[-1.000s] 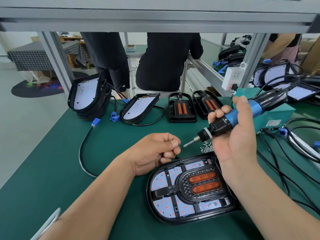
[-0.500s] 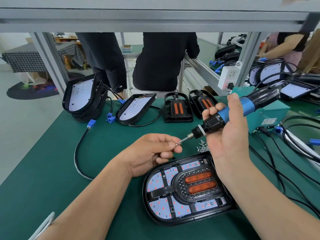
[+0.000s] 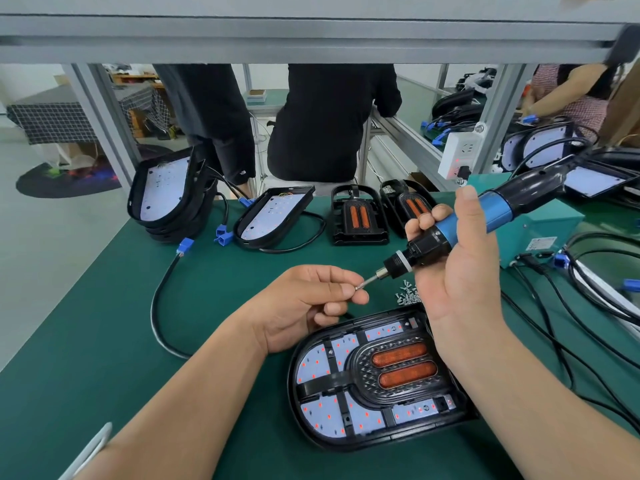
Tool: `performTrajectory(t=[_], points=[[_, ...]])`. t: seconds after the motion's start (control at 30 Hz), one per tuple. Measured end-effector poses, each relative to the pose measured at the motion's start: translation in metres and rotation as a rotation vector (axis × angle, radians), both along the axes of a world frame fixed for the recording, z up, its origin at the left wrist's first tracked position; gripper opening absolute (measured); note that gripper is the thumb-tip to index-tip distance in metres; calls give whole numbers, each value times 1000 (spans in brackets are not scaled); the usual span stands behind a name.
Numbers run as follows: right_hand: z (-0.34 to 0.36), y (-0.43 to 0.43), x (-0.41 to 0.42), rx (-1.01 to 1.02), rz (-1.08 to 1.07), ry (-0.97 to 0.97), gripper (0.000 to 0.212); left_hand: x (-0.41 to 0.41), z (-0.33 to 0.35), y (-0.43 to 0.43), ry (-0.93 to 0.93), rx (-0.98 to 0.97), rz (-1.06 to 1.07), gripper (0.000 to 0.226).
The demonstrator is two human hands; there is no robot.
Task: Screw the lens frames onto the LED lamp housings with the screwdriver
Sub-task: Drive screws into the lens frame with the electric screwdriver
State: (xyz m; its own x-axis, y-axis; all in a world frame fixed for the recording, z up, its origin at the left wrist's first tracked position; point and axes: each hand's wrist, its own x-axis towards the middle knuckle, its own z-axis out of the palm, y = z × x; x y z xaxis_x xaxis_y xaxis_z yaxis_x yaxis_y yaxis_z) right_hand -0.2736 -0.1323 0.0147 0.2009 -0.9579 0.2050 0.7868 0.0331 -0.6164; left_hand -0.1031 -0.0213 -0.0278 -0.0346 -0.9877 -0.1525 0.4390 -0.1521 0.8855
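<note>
- A second ago a gap lay between the left hand (image 3: pixel 304 306) and the screwdriver (image 3: pixel 498 209). The hand has since come up, and its thumb and forefinger now meet the tip of the bit.
- The thumb and forefinger pinch together at the bit's end on what looks like a small screw (image 3: pixel 358 287), though it is too tiny to be sure. The other fingers curl loosely underneath.
- The right hand (image 3: pixel 457 271) grips the screwdriver round its black and blue barrel, with the thumb lying along the near side and the fingers wrapped over the far side. The tool slants from 2 o'clock down toward the centre, with the bit pointing at 8 o'clock.
- The LED lamp housing (image 3: pixel 291 382) lies flat on the green mat (image 3: pixel 104 341) at 5 o'clock, just below both hands. The lens frame (image 3: pixel 360 372) sits in it, its two orange lenses facing up.
- A loose pile of screws (image 3: pixel 407 296) lies at the housing's 12 o'clock edge, beside the right palm.
- At 10 o'clock a stack of housings (image 3: pixel 166 192) leans at the mat's far edge.
- Another housing (image 3: pixel 273 216) stands at 11 o'clock.
- Two spare lens frames (image 3: pixel 360 216) stand at 12 o'clock.
- A teal box (image 3: pixel 543 230) stands at 3 o'clock, behind the right hand.
</note>
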Motion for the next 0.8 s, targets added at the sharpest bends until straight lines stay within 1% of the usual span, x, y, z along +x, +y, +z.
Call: performTrajectory(t=[0.17,0.27,0.4,0.57,0.67,0.8], points=[[2,3,-1,-58,9,32,28,1,0,1,-46,-2,18,15],[1,3,-1,-59,7,53,34,1,0,0,-94,-2,30,15],[2,4,-1,-60,-8,75,36,0,0,0,-101,-12,41,16],[1,4,-1,-38,0,92,31,0,1,1,-163,-11,32,17],[-1,3,-2,-16,-2,93,35,0,1,2,-160,-21,23,17],[-1,1,-4,43,-12,54,31,-1,2,2,-95,-52,-11,18]])
